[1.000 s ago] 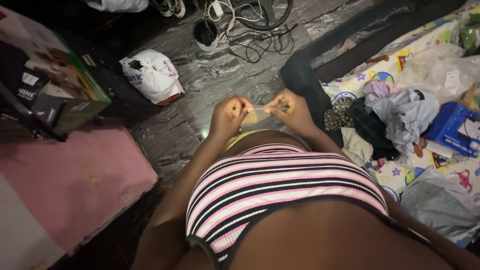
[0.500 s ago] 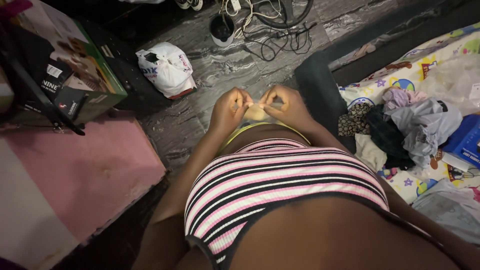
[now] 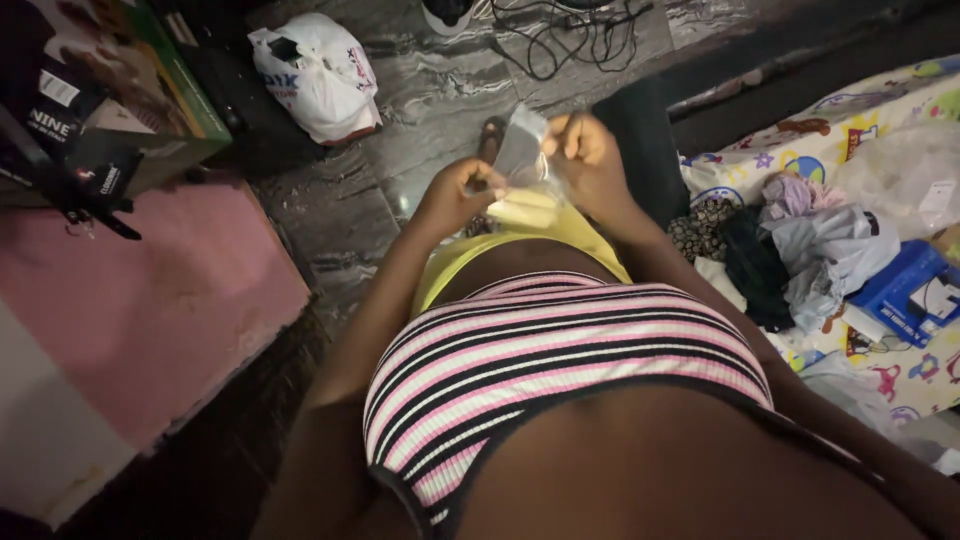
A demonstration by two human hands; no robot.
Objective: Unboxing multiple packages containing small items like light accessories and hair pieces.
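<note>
Two hands meet over the grey marbled floor [image 3: 420,130]: the left hand [image 3: 455,195] pinches the lower edge of a small clear plastic bag holding pale pieces [image 3: 525,190], while the right hand [image 3: 590,150] lifts its top edge, keeping it taut.

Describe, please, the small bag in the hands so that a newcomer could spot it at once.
Start at the grey marbled floor, then find the two hands raised over it. Between the left hand and right hand hangs a clear bag with pale yellow pieces inside, unlike the white tied bag lying further left.
</note>
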